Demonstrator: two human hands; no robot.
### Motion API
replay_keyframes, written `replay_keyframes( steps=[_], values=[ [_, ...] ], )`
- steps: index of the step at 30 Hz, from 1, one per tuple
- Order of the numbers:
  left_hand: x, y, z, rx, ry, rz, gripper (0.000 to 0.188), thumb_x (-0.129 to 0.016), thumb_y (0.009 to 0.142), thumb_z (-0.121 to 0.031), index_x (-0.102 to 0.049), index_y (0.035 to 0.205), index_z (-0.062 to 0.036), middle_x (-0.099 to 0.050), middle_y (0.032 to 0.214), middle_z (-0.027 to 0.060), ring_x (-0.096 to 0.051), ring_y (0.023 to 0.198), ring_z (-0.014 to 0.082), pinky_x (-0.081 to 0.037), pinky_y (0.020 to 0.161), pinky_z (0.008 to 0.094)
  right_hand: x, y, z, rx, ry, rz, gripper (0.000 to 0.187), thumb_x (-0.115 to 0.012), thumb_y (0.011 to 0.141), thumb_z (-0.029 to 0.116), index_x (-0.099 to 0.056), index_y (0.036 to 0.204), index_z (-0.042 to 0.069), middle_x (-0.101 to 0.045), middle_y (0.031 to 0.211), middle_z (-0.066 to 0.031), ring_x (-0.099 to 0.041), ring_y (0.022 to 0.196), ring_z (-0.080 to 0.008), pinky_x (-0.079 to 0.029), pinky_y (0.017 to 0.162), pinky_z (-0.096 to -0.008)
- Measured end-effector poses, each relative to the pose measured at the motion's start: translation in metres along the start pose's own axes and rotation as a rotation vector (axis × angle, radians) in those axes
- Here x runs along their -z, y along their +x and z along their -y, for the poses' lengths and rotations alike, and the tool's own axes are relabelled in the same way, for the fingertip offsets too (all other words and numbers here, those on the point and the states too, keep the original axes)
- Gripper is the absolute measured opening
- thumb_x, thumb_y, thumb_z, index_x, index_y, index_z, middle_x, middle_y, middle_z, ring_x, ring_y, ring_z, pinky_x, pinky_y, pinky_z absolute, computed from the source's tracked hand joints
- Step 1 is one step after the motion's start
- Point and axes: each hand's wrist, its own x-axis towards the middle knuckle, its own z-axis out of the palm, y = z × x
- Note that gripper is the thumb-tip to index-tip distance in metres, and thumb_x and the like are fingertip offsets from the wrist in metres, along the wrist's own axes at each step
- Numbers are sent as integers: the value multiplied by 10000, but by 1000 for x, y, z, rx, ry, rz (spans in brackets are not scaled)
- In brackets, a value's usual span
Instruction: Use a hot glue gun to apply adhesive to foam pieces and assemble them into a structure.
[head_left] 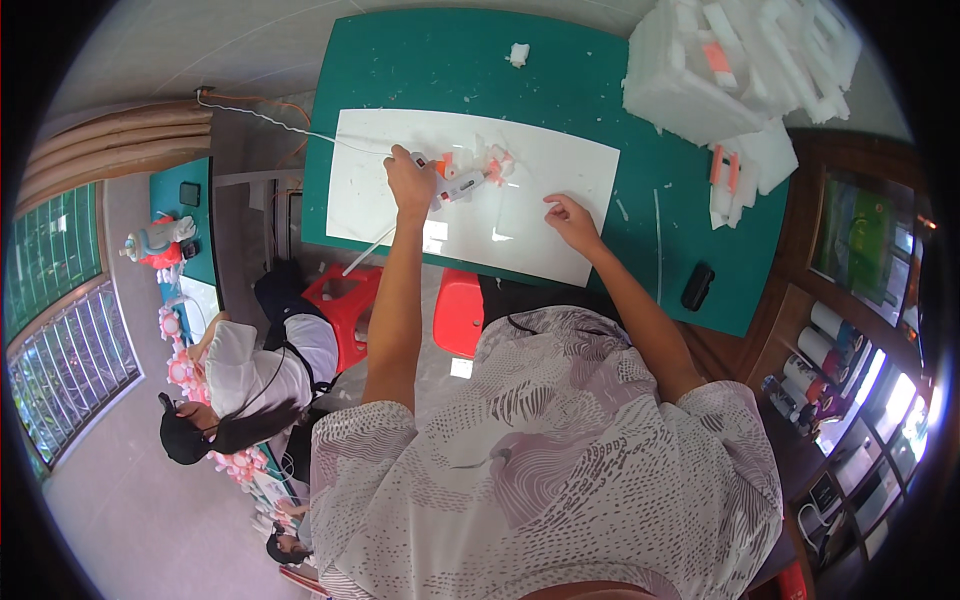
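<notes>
My left hand [408, 180] is closed around the handle of a white hot glue gun [462, 187]. A pale glue stick [368, 251] slants out behind the gun toward the near edge. Just past the gun's nozzle lies a small clump of pink and white foam pieces [498, 164]. An orange piece [445, 165] shows between my left hand and that clump. My right hand [573, 222] is over the right part of the white board [565, 150], its fingers loosely bent and apart, with nothing visible in them.
The board rests on a green table [420, 60]. White foam blocks [690, 80] are piled at the far right, near a black case [698, 287]. A white cord [270, 120] runs left to the wall. Red stools [345, 310] and a seated person [260, 370] are at left.
</notes>
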Motion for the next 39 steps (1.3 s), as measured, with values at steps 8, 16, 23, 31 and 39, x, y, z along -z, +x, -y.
replay_keyframes(
  steps=[8, 16, 23, 31, 39],
  values=[
    [1, -5, -11, -47, 28, -32, 446, -742, 724, -73, -427, 1015, 52, -500, 1005, 300, -605, 849, 463, -528, 738, 469, -1, 0, 1, 8, -12, -1, 323, -648, 815, 93, -606, 1135, 89, -608, 863, -37, -568, 767, -121, -472, 722, -259],
    [-1, -10, -16, -36, 32, -33, 429, -723, 736, -60, -424, 1019, 59, -490, 1010, 301, -608, 851, 461, -530, 730, 461, -2, -1, 3, -3, 1, -20, 321, -654, 803, 101, -611, 1121, 85, -611, 862, -42, -577, 768, -127, -475, 724, -262],
    [0, -9, -22, -13, 24, -14, 416, -723, 738, -57, -432, 1010, 62, -491, 1008, 302, -610, 842, 455, -526, 736, 461, -4, -2, 1, 19, 2, -32, 323, -659, 800, 102, -612, 1119, 84, -616, 852, -43, -581, 764, -130, -477, 723, -265],
    [-4, -6, -14, -5, 32, -1, 436, -740, 726, -81, -434, 1000, 63, -496, 1008, 306, -605, 852, 453, -526, 745, 462, -4, -2, 0, 18, 17, -38, 321, -658, 804, 100, -612, 1120, 81, -619, 852, -44, -581, 769, -133, -475, 728, -265],
    [-13, 9, -1, -59, 20, 0, 472, -772, 683, -124, -465, 996, 52, -534, 953, 285, -603, 842, 443, -517, 723, 462, -1, -2, -2, 41, -4, -42, 308, -652, 813, 98, -615, 1118, 76, -618, 851, -47, -582, 769, -128, -478, 716, -262]
  ],
)
